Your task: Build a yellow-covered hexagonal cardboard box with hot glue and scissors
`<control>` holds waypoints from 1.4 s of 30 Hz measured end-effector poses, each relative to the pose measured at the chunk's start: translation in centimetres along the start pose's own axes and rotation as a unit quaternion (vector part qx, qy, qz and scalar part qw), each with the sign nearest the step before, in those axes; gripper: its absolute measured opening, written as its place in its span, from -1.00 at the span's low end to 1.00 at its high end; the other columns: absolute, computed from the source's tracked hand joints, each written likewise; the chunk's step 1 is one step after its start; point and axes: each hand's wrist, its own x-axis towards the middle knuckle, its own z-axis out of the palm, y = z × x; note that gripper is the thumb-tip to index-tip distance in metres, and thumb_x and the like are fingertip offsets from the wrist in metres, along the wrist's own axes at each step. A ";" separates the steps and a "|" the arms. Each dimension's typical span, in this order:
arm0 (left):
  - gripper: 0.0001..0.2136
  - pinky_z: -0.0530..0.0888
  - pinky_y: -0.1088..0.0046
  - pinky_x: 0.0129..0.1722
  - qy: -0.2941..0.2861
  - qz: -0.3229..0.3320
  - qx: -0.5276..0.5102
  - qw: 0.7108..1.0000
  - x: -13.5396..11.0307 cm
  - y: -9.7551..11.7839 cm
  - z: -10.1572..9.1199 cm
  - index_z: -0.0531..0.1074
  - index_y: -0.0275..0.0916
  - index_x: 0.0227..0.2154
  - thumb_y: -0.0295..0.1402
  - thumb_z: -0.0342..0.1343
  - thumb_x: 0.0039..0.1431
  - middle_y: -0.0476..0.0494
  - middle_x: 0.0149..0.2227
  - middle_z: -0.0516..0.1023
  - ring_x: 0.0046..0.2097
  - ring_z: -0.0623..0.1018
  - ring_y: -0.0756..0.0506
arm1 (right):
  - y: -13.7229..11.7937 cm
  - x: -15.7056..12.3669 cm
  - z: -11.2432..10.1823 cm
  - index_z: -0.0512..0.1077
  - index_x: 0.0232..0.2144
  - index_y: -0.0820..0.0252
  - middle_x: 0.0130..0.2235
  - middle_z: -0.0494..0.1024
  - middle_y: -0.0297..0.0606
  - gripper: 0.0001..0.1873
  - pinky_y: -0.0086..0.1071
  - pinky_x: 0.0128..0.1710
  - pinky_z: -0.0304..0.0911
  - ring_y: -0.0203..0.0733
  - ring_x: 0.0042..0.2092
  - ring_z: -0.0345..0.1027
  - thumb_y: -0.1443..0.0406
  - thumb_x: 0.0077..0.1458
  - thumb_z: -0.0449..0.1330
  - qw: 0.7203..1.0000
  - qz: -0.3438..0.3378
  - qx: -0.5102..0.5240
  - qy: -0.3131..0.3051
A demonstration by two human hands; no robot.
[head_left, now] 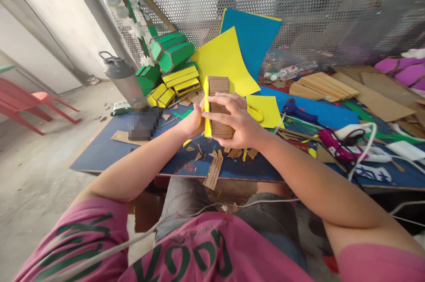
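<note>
Between my two hands, above the table's front part, is a cardboard block with brown faces and a yellow paper strip along its left side. My left hand presses its yellow side, the thumb up along the edge; the other left fingers are mostly hidden behind it. Across the brown face lie the fingers of my right hand, gripping it from the right. Just right of that hand a yellow loop, like a scissor handle, rests on yellow paper. Torn cardboard scraps lie below the block.
Green and yellow cardboard blocks are stacked at back left, beside a grey bottle. Yellow and blue sheets lean on the mesh. Right are a blue glue gun, a magenta tool, cables and cardboard.
</note>
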 end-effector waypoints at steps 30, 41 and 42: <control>0.24 0.45 -0.18 0.53 -0.016 -0.030 -0.018 0.999 -0.4 -0.3 -1.6 0.42 -0.06 0.51 0.51 0.45 -0.20 -0.47 0.47 0.52 0.60 0.34 -0.58 | -0.6 0.0 -0.1 -0.01 0.64 -0.60 0.66 0.15 -0.44 0.27 0.42 0.60 -0.04 0.41 0.61 0.07 0.23 0.12 0.52 1.000 0.007 -0.011 -0.012; 0.24 0.49 -0.19 0.48 -0.027 -0.038 0.012 0.999 -0.4 0.0 -1.5 0.46 -0.12 0.46 0.57 0.39 -0.22 -0.53 0.41 0.56 0.56 0.41 -0.59 | -0.8 0.1 -0.3 -0.01 0.65 -0.55 0.64 0.17 -0.37 0.21 0.41 0.60 -0.02 0.38 0.61 0.07 0.24 0.17 0.48 1.000 -0.002 -0.015 -0.010; 0.24 0.49 -0.19 0.48 -0.030 -0.038 0.014 0.999 -0.4 -0.1 -1.5 0.45 -0.11 0.46 0.58 0.38 -0.21 -0.52 0.42 0.55 0.56 0.41 -0.59 | -0.8 0.1 -0.3 0.00 0.65 -0.56 0.65 0.17 -0.38 0.22 0.41 0.60 -0.02 0.38 0.62 0.07 0.24 0.16 0.49 1.000 0.000 -0.013 -0.011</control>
